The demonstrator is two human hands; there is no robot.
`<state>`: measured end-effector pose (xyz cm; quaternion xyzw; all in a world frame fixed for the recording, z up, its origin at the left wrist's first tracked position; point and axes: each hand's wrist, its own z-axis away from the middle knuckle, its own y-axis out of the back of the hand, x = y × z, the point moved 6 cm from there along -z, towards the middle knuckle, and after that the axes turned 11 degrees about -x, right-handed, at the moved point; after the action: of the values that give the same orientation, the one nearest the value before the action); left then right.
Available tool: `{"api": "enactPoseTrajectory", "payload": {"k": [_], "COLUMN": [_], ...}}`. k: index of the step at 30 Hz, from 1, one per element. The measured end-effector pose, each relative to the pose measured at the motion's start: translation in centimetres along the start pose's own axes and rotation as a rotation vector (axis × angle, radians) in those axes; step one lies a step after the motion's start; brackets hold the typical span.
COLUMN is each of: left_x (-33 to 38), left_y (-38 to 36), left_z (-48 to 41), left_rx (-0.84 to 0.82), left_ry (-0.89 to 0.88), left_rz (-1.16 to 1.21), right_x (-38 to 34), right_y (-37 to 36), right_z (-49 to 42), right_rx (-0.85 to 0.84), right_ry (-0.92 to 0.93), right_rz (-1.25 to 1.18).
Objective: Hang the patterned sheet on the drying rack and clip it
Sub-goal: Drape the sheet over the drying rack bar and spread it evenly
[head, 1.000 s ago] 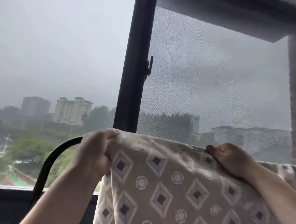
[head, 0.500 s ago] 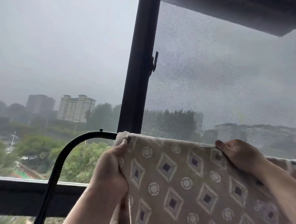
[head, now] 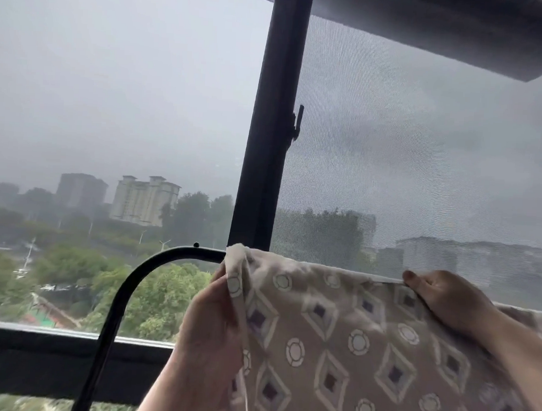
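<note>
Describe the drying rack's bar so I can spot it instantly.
Start at the dark vertical window post. At its foot, the black bar runs left from the patterned sheet, then curves down. Unlike the flat window sill, it is thin, round tubing.

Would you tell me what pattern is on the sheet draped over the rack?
In the head view, the sheet is taupe with pale diamonds holding dark purple squares, plus small white rings.
</note>
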<state>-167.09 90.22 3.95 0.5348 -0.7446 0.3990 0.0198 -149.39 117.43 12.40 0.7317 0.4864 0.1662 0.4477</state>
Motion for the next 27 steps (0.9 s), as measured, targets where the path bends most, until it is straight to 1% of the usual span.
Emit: {"api": "enactPoseTrajectory", "payload": {"k": [1, 2, 3, 4, 5, 6, 7, 8, 13, 15, 16, 17, 18, 20, 21, 22, 24, 27], "left_x": [0.6, 1.9, 2.6, 3.3, 3.5, 3.8, 4.1, 4.6, 7.6, 8.0, 7.7, 6.9, 5.8, 2.5, 1.2, 0.3, -0.4, 0.4], "left_y": [0.4, 0.9, 1.0, 1.0, 0.8, 1.2, 1.5, 1.7, 1.5, 0.7, 1.0, 1.7, 2.8, 4.9, 5.2, 5.3, 5.1, 5.4], "left_z": [0.3, 0.6, 0.9, 0.5, 0.3, -0.3, -0.5, -0.7, -0.8, -0.6, 0.0, 0.5, 1.0, 1.6, 2.0, 2.3, 2.7, 2.8], "left_rx": [0.129, 0.233, 0.283, 0.235, 0.229, 0.213, 0.253, 0.301, 0.454, 0.515, 0.566, 0.595, 0.585, 0.520, 0.474, 0.426, 0.361, 0.420], "left_ry": [-0.059, -0.187, -0.234, -0.221, -0.168, -0.133, -0.108, -0.142, -0.418, -0.484, -0.518, -0.510, -0.463, -0.254, -0.169, -0.125, -0.116, -0.201], "left_rz": [-0.044, -0.084, -0.171, -0.171, -0.165, -0.210, -0.310, -0.420, -0.916, -1.168, -1.255, -1.227, -1.106, -0.833, -0.776, -0.769, -0.788, -0.811], "right_x": [-0.2, -0.3, -0.4, -0.5, -0.5, -0.4, -0.3, -0.2, 0.3, 0.0, 0.0, 0.0, 0.2, 0.7, 0.9, 1.0, 0.9, 0.4], "right_y": [-0.1, -0.3, -0.3, -0.3, -0.4, -0.5, -0.6, -0.7, -0.2, -0.2, -0.2, -0.2, -0.3, -0.3, -0.3, -0.3, -0.3, -0.5], "right_z": [-0.1, -0.1, -0.1, 0.0, -0.1, -0.1, -0.2, -0.3, -0.2, -0.1, -0.1, -0.2, -0.2, -0.3, -0.3, -0.3, -0.3, -0.2], "right_rx": [-0.003, -0.005, -0.008, -0.007, -0.008, -0.017, -0.029, -0.036, -0.009, 0.001, 0.005, 0.014, 0.024, 0.042, 0.044, 0.046, 0.052, 0.043], "right_ry": [0.002, 0.001, -0.004, -0.006, -0.001, 0.004, 0.009, 0.011, 0.009, 0.016, 0.014, 0.012, 0.005, -0.011, -0.015, -0.017, -0.021, -0.030], "right_rz": [-0.005, -0.010, -0.015, -0.015, -0.006, 0.002, 0.004, 0.003, 0.023, 0.039, 0.048, 0.051, 0.053, 0.073, 0.076, 0.083, 0.084, 0.088]}}
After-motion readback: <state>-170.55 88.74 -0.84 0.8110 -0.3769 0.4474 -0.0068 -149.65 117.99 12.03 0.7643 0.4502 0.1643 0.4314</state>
